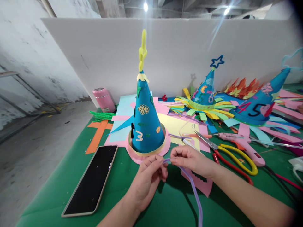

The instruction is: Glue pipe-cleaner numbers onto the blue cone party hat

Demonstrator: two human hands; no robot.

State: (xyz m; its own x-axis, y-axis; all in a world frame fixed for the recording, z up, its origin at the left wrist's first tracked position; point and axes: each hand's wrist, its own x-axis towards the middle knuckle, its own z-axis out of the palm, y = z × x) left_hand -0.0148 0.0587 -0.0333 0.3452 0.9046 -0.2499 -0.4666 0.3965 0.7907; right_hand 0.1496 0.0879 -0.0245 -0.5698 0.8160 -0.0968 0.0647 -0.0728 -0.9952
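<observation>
A purple pipe cleaner (194, 190) is pinched between both hands, its long end curving down toward the bottom edge. My left hand (150, 176) is closed on one end. Just to its right, my right hand (189, 159) grips the same strip, with a short stretch showing between the fingertips. Directly beyond the hands stands a blue paper cone hat (147, 123) with a pink brim (167, 142), stuck-on cut-outs and a twisted yellow pipe cleaner (142, 52) on its tip. Under my right forearm lies a pink paper scrap (205, 186) with a dark cut edge.
A smartphone (92, 179) lies at left. Red-and-yellow scissors (227, 154) and a pink glue gun (248, 146) lie to the right. Further back are a pink flask (104, 100), green pipe cleaners (100, 116), paper sheets and two more decorated hats (204, 90) before a white board (113, 53).
</observation>
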